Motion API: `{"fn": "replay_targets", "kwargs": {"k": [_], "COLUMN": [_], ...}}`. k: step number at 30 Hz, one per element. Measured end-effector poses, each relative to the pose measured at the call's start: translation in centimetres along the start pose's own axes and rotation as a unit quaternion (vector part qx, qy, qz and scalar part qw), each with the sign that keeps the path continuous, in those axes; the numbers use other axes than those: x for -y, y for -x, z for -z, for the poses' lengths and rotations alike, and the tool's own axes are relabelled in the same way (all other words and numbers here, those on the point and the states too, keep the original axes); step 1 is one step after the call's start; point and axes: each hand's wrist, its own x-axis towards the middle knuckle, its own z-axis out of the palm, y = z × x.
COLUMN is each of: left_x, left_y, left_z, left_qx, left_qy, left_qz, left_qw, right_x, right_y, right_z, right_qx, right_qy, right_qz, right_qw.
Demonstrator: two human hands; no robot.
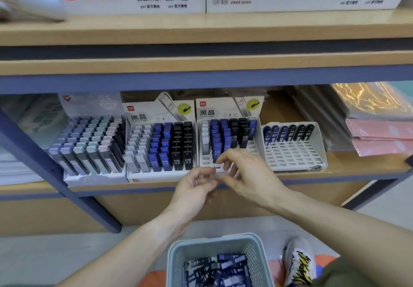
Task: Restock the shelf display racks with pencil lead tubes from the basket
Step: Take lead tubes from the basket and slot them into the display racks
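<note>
Both hands meet before the third rack (228, 163); left hand (194, 188) and right hand (241, 172) fingers pinch a pale tube (218, 176) above the basket (176, 253)

Motion blur smears whatever the left hand (196, 188) and right hand (243, 170) pinch between them, a pale sliver too indistinct to identify. The basket (176, 255) is cut off by the bottom edge, its lead tubes (223, 268) partly out of frame. A white blurred object (29, 2) at upper left stays unreadable.
</note>
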Motion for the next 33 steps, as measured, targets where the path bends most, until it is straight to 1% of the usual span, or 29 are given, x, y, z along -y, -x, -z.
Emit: {"fn": "replay_targets", "kwargs": {"k": [3, 6, 9, 12, 14, 16, 19, 21, 24, 26, 28, 31, 33], "left_x": [2.7, 7.1, 12.0, 16.2, 18.3, 20.4, 23.7, 25.8, 28.2, 29.1, 30.1, 31.3, 32.0], "left_y": [1.6, 3.3, 4.9, 5.6, 5.3, 4.6, 3.6, 3.1, 2.5, 2.3, 1.8, 0.8, 0.1], "left_z": [0.8, 1.7, 2.2, 2.2, 1.8, 1.2, 0.2, -0.7, -2.3, -3.1, -3.7, -4.3, -4.5], "left_qx": [0.027, 0.075, 0.129, 0.173, 0.18, 0.173, 0.152, 0.146, 0.161, 0.173, 0.18, 0.156, 0.142], "left_qy": [-0.086, -0.202, -0.308, -0.405, -0.426, -0.429, -0.439, -0.432, -0.436, -0.452, -0.474, -0.495, -0.503], "left_qz": [0.005, 0.033, 0.045, 0.068, 0.112, 0.15, 0.168, 0.178, 0.162, 0.134, 0.097, 0.047, 0.039], "left_qw": [0.996, 0.976, 0.941, 0.895, 0.879, 0.874, 0.869, 0.872, 0.87, 0.865, 0.856, 0.854, 0.851], "right_x": [0.5, 0.2, -0.4, -1.4, -2.5, -3.7, -5.7, -6.9, -8.7, -9.3, -9.7, -9.9, -10.3], "right_y": [3.2, 7.6, 12.0, 14.9, 15.8, 16.3, 16.8, 16.9, 17.1, 17.2, 17.4, 17.4, 17.3], "right_z": [-1.5, -4.2, -8.0, -12.9, -16.1, -18.9, -21.9, -23.3, -24.8, -25.4, -26.3, -27.3, -27.9], "right_qx": [0.106, 0.227, 0.321, 0.368, 0.38, 0.385, 0.382, 0.379, 0.391, 0.389, 0.361, 0.308, 0.315], "right_qy": [0.001, 0.018, 0.021, -0.01, -0.015, -0.013, 0.0, 0.009, 0.047, 0.074, 0.093, 0.118, 0.12], "right_qz": [-0.002, -0.017, -0.075, -0.153, -0.197, -0.24, -0.286, -0.302, -0.286, -0.255, -0.222, -0.184, -0.176], "right_qw": [0.994, 0.974, 0.944, 0.917, 0.904, 0.891, 0.879, 0.875, 0.873, 0.882, 0.901, 0.926, 0.925]}}
